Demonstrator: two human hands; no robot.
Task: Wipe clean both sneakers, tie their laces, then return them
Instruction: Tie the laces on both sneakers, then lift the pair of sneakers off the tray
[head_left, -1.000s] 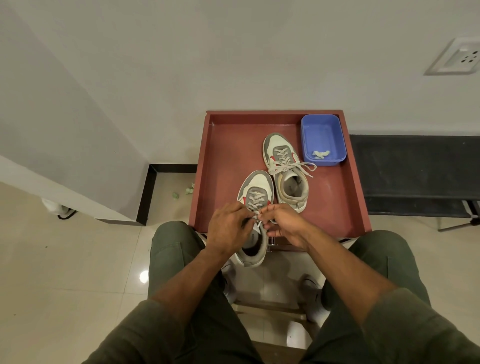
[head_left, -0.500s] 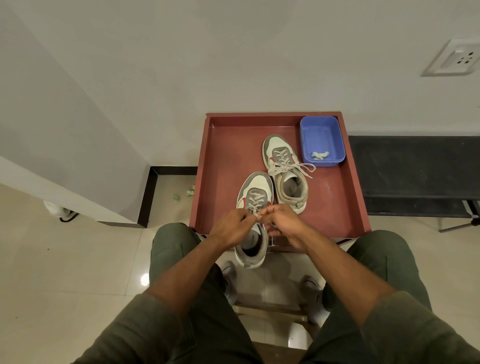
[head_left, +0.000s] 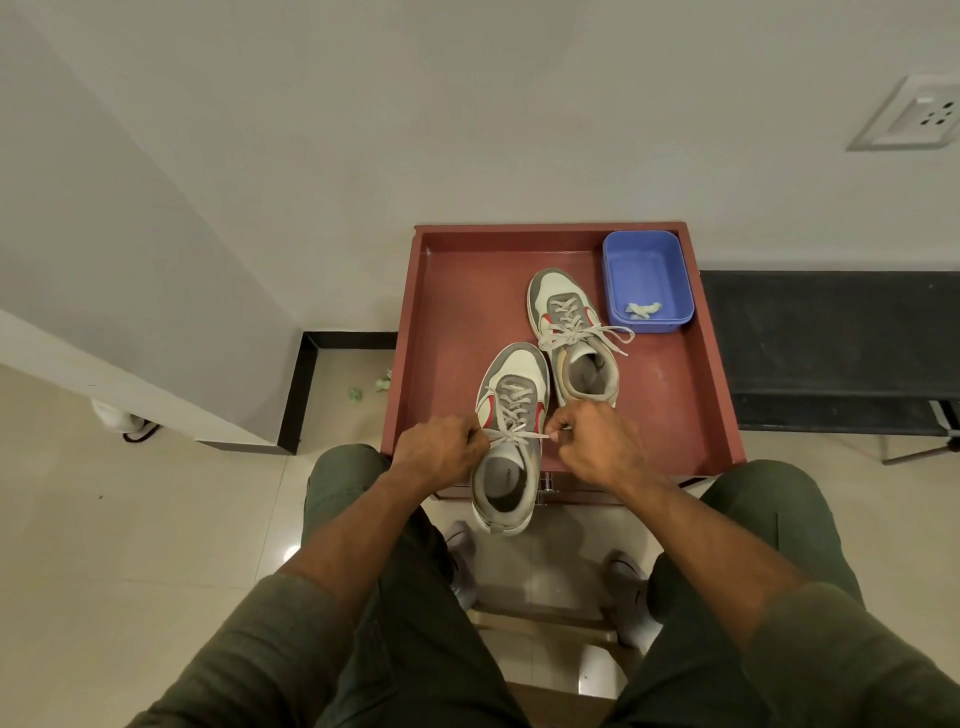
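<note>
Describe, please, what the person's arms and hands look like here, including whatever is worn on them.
Both forearms are bare from about the elbow down, with dark olive-green fabric sleeves pushed up above them. The left hand and right hand are bare: no gloves, and no rings, watch or bracelet visible from this side.

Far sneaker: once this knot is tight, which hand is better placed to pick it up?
Right, probably. The right hand pinches the lace just below the far sneaker's heel; the left hand is across the near sneaker.
</note>
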